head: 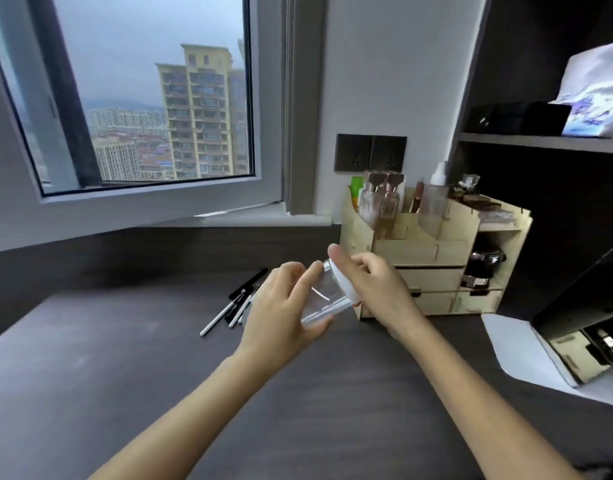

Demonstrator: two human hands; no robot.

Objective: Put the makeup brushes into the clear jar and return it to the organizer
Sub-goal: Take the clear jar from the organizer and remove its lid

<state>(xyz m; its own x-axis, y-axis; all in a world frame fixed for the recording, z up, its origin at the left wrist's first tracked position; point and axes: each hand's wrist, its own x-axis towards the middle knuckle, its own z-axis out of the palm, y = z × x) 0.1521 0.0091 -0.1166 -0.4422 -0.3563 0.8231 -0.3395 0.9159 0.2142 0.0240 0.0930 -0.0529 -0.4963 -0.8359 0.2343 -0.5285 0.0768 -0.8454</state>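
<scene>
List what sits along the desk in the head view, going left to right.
brushes → left hand → jar with its white lid → right hand → organizer → white box

Glossy clear jar (324, 299), pale wood organizer (436, 251), matt desk (125, 358)
</scene>
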